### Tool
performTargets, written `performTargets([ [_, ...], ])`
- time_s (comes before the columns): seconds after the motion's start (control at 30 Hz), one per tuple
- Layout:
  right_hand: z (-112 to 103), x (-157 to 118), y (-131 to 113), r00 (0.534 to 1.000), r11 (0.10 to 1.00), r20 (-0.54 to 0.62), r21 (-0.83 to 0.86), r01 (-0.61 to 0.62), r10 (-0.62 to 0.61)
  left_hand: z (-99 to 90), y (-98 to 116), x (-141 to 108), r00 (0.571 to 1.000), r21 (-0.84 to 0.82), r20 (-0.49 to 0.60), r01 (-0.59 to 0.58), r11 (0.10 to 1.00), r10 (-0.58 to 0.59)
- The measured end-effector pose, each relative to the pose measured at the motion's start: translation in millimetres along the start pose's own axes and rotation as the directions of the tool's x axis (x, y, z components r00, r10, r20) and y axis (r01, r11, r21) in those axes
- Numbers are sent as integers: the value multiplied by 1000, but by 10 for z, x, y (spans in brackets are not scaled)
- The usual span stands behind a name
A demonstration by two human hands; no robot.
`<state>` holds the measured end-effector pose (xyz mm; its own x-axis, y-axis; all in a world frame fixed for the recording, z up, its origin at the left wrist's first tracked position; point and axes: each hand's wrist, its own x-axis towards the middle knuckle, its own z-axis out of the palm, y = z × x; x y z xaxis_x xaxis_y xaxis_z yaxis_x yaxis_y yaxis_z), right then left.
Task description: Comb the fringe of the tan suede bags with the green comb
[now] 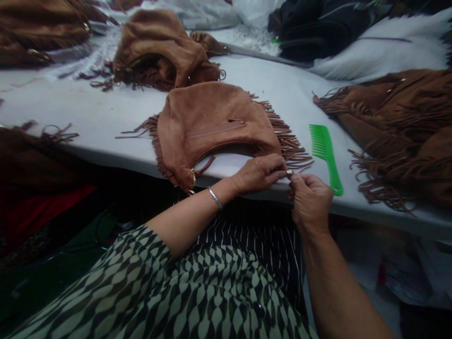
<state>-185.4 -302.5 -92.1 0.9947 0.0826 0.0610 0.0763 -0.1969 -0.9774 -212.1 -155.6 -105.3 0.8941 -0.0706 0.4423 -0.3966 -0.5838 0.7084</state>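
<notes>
A brown suede fringed handbag (219, 108) lies on the white-covered table in front of me, its curved opening toward me and a zip pocket across its face. My left hand (259, 173), with a silver bracelet at the wrist, is closed at the bag's near right corner. My right hand (311, 197) is closed just beside it, thumb and fingers pinched. Between the two sets of fingertips shows a small gold-coloured metal fitting (289, 173); its exact kind is too small to tell. To the right of the fringe lies a green wide-toothed comb (326, 157), touched by neither hand.
Another brown fringed bag (155, 42) rests behind this one, with more brown fringed bags (406, 127) at the right. Further brown pieces lie at the left. Black folded material (310, 33) and white fringed material (388, 47) lie at the back right. The table's front edge runs below my hands.
</notes>
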Motion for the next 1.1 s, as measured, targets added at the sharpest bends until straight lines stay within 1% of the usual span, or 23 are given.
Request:
performTargets([
  [0.17,35,4,-48,998,983,0,172,-61,61,-28,3,28,999,-98,-2,48,994,-48],
  [0.23,37,1,-57,997,977,2,199,-77,78,-39,6,40,998,-122,-3,57,991,-58],
  [0.43,39,-49,-62,993,969,35,219,-116,111,-53,4,46,997,-164,-4,69,984,-71],
  [0.63,32,-60,-81,993,958,48,262,-115,106,-64,8,42,1000,-211,-19,7,977,-11],
  [0.77,32,-41,-99,994,953,55,282,-110,99,-33,-22,40,1000,-325,-28,-1,946,-8],
  [0.9,28,-14,-116,995,963,75,256,-83,66,-4,-47,11,999,-417,-33,12,909,-28],
  [1.0,16,8,-122,992,971,110,224,-78,55,-4,-44,-10,998,-420,-41,26,907,-47],
  [1.1,7,29,-127,991,976,120,201,-87,64,-7,-42,-15,996,-392,-70,26,920,-59],
])
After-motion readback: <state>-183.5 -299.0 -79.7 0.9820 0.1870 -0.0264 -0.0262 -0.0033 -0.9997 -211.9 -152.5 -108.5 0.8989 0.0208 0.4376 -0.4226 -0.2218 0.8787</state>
